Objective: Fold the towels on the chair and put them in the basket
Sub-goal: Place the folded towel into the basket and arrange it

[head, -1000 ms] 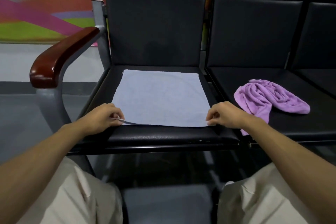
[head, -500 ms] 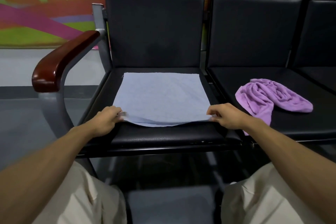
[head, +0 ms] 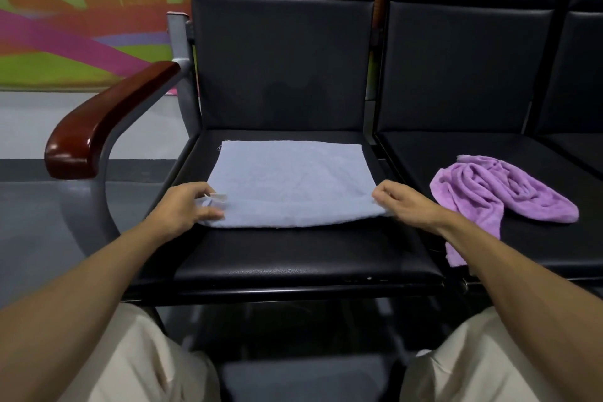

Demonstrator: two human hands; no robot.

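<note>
- near-left corner of the blue towel (head: 290,183) is pinched by the left hand (head: 182,206)
- towel's spread on the chair seat (head: 293,254), near edge lifted
- near-right corner is pinched by the right hand (head: 408,206)
- purple towel (head: 499,192) is dumped crumpled on the right seat (head: 538,245)

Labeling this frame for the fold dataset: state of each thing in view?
blue towel: spread on the seat, unfolded, near edge lifted
purple towel: crumpled on the next seat, untouched
left grip: pinches the blue towel's near left corner
right grip: pinches the blue towel's near right corner
basket: not in view
</note>
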